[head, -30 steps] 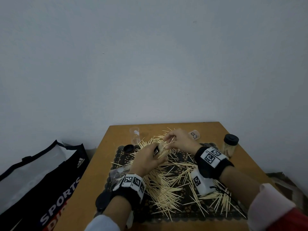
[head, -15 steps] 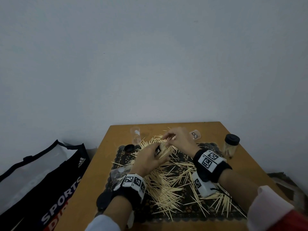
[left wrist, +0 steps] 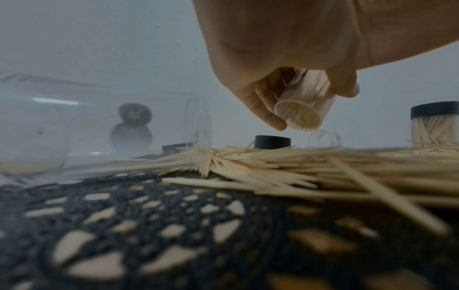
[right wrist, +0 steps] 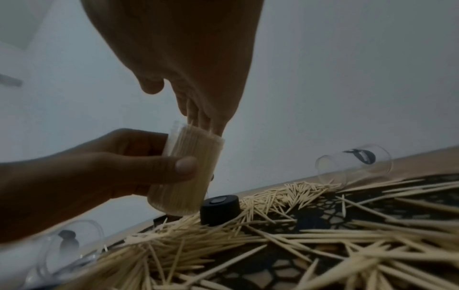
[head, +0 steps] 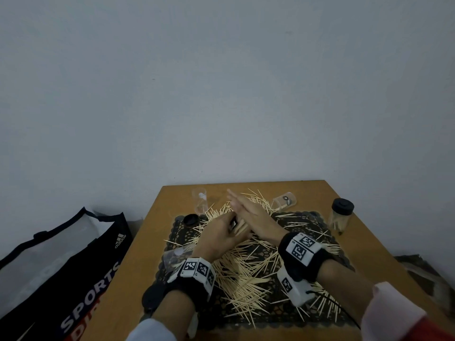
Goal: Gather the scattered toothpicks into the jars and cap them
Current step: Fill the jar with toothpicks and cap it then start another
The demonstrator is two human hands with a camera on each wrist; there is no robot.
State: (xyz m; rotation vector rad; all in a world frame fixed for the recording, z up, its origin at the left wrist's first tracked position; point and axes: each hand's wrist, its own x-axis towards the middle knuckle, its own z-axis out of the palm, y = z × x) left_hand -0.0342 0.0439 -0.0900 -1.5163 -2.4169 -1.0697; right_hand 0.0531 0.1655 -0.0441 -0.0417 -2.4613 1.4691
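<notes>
Left hand (head: 219,238) grip is clamped on the full jar (right wrist: 185,172): thumb (right wrist: 174,166) across the side wall facing the right wrist camera, fingers (left wrist: 263,106) curled round the opposite side. Jar is clear plastic, packed tight with toothpicks, tilted a bit, lifted clear of the mat (head: 317,222) over the far-left part of the pile. No cap on it.

Right hand (head: 253,212) grip is apart: fingers straight and together, flat over the jar's open mouth, fingertips (right wrist: 198,121) touching the toothpick ends that stick out of the rim (holding nothing itself).

Loose toothpicks (head: 248,271) cover most of the mat, thickest in the middle and toward the near edge of the desk (head: 369,242).

Loose black cap (head: 191,220) at the mat's far-left corner, just below the lifted jar in the right wrist view.

Empty clear jar (head: 200,199) upright near the desk's far edge, left of the hands. Another empty jar (head: 284,201) on its side near the far edge, right of the hands, mouth toward the pile. A third clear jar (head: 176,258) on its side at the mat's left edge, beside the left wrist.

Capped jar (head: 341,217) with toothpicks inside stands upright near the desk's right edge.

Black sports bag (head: 61,264) on the floor left of the desk.
</notes>
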